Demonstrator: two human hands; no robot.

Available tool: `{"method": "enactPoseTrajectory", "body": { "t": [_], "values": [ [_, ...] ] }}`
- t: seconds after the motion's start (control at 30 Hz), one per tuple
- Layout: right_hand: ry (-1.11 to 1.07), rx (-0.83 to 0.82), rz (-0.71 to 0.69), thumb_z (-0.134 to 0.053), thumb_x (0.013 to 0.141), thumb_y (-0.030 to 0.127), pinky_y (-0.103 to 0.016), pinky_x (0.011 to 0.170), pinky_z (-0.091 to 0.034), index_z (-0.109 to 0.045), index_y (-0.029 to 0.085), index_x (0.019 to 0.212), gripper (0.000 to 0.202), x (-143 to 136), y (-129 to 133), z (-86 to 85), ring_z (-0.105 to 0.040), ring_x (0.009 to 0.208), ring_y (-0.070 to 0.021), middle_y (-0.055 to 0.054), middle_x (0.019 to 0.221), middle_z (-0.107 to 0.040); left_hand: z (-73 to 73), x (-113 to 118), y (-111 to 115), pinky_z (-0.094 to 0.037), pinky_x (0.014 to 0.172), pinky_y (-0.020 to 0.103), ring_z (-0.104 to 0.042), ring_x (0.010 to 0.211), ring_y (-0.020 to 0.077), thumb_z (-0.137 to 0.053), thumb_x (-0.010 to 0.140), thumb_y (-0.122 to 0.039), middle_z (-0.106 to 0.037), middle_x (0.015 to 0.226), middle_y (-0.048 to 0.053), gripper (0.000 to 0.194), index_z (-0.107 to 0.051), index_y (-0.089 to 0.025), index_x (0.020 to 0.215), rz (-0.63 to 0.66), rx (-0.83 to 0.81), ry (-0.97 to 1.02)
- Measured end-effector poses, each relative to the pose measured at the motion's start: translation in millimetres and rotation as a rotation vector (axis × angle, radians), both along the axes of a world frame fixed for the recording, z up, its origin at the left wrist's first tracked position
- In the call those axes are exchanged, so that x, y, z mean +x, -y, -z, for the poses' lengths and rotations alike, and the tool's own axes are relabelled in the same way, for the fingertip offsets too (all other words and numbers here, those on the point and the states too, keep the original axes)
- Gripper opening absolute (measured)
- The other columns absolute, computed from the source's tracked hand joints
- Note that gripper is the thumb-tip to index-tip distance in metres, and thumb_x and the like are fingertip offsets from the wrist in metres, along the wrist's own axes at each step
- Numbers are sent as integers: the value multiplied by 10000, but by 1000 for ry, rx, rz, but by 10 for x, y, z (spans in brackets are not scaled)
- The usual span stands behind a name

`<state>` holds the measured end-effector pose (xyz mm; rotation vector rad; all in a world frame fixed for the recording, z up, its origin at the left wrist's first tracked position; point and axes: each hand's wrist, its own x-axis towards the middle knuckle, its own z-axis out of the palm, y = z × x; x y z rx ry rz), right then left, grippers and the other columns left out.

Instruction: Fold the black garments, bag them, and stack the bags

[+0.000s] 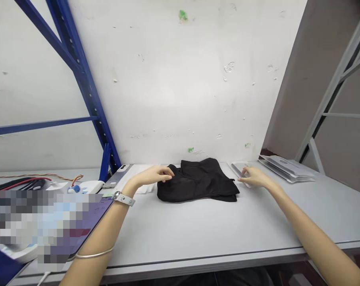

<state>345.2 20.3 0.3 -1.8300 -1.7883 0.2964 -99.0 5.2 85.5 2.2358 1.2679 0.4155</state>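
Here, black cloth (202, 180) lies between left fingers (167, 171) and right fingers (245, 171).

Scuffed white wall (182, 91) behind a pale grey table (197, 230), blue metal frame (89, 89) leftward, grey metal frame (330, 93) rightward

Hands: two, left hand (154, 174) and right hand (255, 176)
Black cloth (200, 180): one
Wristband (124, 198): one
Bangle (95, 253): one
Phone (118, 176): one
Purple screen (92, 216): one
Desk (197, 230): one
Racks: two, blue rack (87, 91) and pale rack (331, 85)
Packets at right (289, 169): several, overlapping, exact number unclear
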Motion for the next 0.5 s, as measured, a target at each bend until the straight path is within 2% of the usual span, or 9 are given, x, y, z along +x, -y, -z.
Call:
{"method": "enactPoseTrajectory", "body": {
  "t": [0.1,0.2,0.3,0.37,0.43,0.5],
  "values": [
    [112,64,142,-730,561,195,-467,755,-407,-567,191,609,170,-147,-102,186,-570,902,-364,-137,868,-609,153,168,-30,-485,752,286,-639,870,214,-571,780,-426,-704,963,24,283,-705,-262,967,49,30,40],
    [128,127,164,-659,617,93,-445,765,-378,-549,203,581,160,-224,-117,254,-573,888,-331,-129,811,-603,330,259,-60,-492,770,298,-635,897,216,-552,797,-399,-697,983,30,258,-693,-251,954,25,87,35],
    [154,174,177,-607,714,119,-416,725,-358,-575,208,625,130,-217,-67,143,-577,830,-306,-115,739,-589,452,275,-89,-477,850,328,-616,961,230,-553,799,-352,-678,1022,33,226,-680,-238,948,-7,203,19],
    [191,236,208,-540,804,183,-382,687,-346,-607,209,731,102,-268,-8,-4,-574,794,-279,-116,785,-597,497,274,-108,-444,929,355,-580,1054,243,-550,807,-321,-647,1103,42,267,-649,-235,1040,-44,284,33],
    [263,360,243,-448,878,228,-327,634,-326,-612,210,839,169,-438,62,-155,-562,731,-221,-100,852,-607,523,282,-124,-407,990,385,-519,1152,252,-549,816,-293,-583,1222,56,388,-561,-240,1200,-109,374,61],
    [365,501,214,-396,905,221,-289,568,-292,-601,190,880,208,-728,132,-253,-535,661,-176,-78,853,-608,537,301,-132,-360,1039,425,-437,1244,266,-573,807,-267,-477,1352,68,558,-419,-264,1343,-197,499,86]
  ]
}}
